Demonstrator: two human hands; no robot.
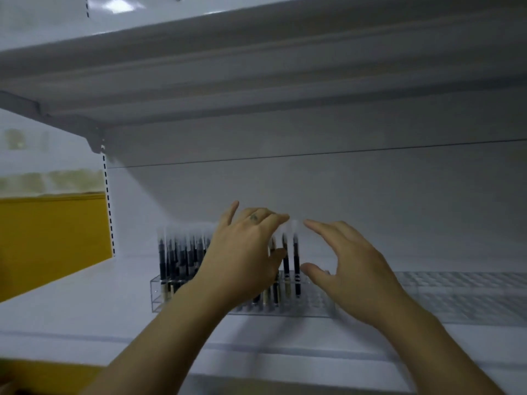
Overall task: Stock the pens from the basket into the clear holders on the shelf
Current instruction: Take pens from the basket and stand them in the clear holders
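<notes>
White shelf (85, 317): spans the lower frame.
Clear holder (313, 307): stands on the shelf at lower centre.
Pens (174, 260): dark, upright, crowding the holder's left part.
Second holder (456, 292): lower right, just beside the first.
Left hand (242, 252): grip wide, fingers straight and spread over the pen tops.
Right hand (350, 266): grip wide, thumb and fingers apart, near the rightmost pens.
Yellow panel (51, 240): left edge.

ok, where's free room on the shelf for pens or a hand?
Free: empty slots at the right end of the pen holder, by the right hand; the second holder farther right; bare shelf left of and in front of both. Crowded: the pen holder's left and middle, packed with pens, left hand there.
</notes>
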